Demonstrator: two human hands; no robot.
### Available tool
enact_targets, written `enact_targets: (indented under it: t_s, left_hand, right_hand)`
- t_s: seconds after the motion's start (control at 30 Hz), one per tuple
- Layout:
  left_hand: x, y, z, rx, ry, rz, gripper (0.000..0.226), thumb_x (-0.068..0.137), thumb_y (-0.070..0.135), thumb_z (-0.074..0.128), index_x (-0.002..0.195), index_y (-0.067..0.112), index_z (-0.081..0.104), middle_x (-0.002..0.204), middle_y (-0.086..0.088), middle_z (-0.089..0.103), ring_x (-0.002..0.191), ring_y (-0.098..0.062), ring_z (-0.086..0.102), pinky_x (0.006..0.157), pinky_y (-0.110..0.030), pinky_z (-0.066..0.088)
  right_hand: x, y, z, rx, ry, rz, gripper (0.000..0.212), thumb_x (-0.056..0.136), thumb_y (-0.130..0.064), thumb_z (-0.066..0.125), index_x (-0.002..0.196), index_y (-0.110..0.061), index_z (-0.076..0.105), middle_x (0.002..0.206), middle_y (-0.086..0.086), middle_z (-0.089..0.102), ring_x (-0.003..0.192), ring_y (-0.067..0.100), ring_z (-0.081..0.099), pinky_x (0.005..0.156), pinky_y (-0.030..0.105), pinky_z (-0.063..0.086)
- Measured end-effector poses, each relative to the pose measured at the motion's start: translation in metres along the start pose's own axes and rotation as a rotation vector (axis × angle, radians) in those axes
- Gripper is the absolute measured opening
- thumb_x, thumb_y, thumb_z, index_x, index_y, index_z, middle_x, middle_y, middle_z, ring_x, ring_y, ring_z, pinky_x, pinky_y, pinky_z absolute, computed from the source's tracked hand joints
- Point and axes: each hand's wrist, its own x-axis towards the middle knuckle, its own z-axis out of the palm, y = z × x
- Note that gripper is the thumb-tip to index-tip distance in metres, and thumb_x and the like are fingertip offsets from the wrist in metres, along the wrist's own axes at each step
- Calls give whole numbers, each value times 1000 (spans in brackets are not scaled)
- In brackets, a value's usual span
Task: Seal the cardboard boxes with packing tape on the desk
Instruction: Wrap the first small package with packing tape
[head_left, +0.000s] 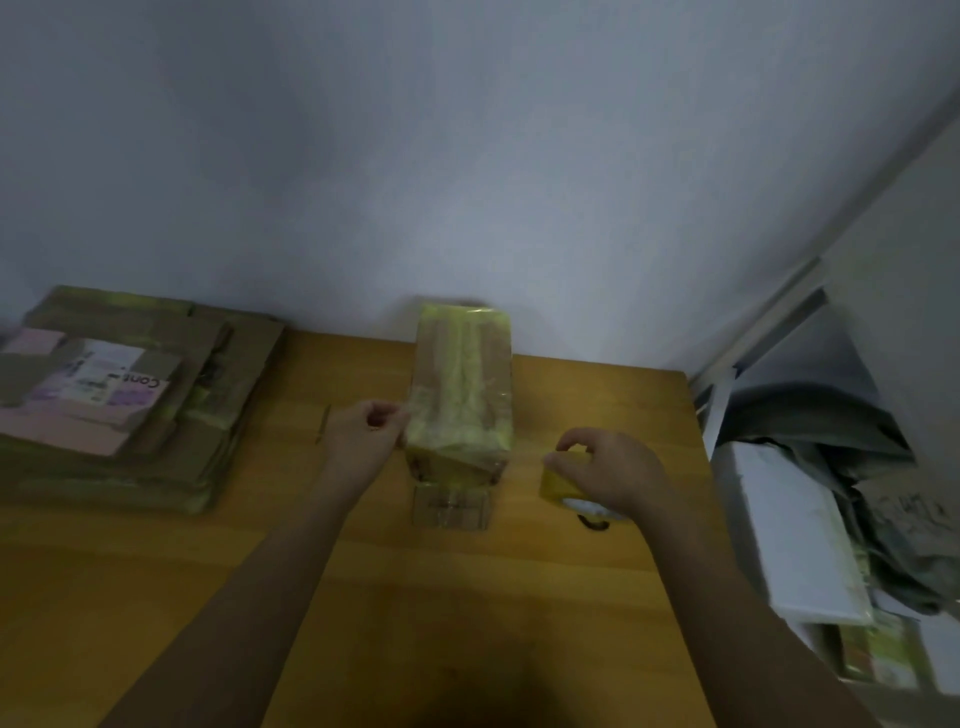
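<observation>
Cardboard box (460, 395) stands mid-surface toward the far edge, already tape-wrapped; likely light, stiff, slick where taped; best held by its side walls; left hand (363, 436) pinches at its left side; right hand (608, 470) grips tape roll (563, 486) just beside it.

Bare wooden desk (156, 597) is lying open across the lower frame, between and beside both forearms. A stack of flattened cardboard (156, 415) is blocking the left side. The taped cardboard box (462, 395) is standing at centre against the wall, and clutter (831, 493) is crowding the desk's right edge.
</observation>
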Motion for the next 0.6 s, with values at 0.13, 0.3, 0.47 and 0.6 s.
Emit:
enact_targets:
  t_s: [0.13, 0.3, 0.47, 0.6]
  left_hand:
    - [1, -17, -3, -101, 18, -98, 19, 93, 32, 61, 96, 13, 60, 83, 0, 63, 78, -12, 62, 73, -30, 48]
    - [6, -31, -7, -150, 49, -158, 17, 93, 31, 62, 86, 17, 56, 82, -2, 61, 72, -12, 64, 72, -33, 50]
    - [9, -41, -3, -141, 68, -184, 18, 93, 33, 62, 85, 18, 55, 81, -3, 62, 70, -11, 65, 65, -28, 47]
    - [10, -44, -2, -176, 71, -181, 18, 93, 32, 62, 85, 17, 55, 79, -3, 61, 70, -12, 65, 66, -28, 47]
  right_hand:
    - [11, -13, -4, -32, 19, -1, 50, 88, -67, 52, 121, -31, 65, 127, -3, 63, 112, 19, 59, 82, 32, 49]
    - [26, -27, -8, -124, -44, -34, 58, 88, -69, 49, 121, -26, 68, 129, -3, 64, 115, 19, 59, 84, 32, 48]
    - [35, -30, -6, -169, -54, -8, 56, 84, -72, 53, 112, -28, 73, 120, -5, 68, 107, 18, 61, 81, 32, 50]
    - [38, -33, -7, -223, -70, 14, 57, 84, -73, 51, 111, -28, 73, 115, -4, 69, 103, 19, 62, 74, 29, 48]
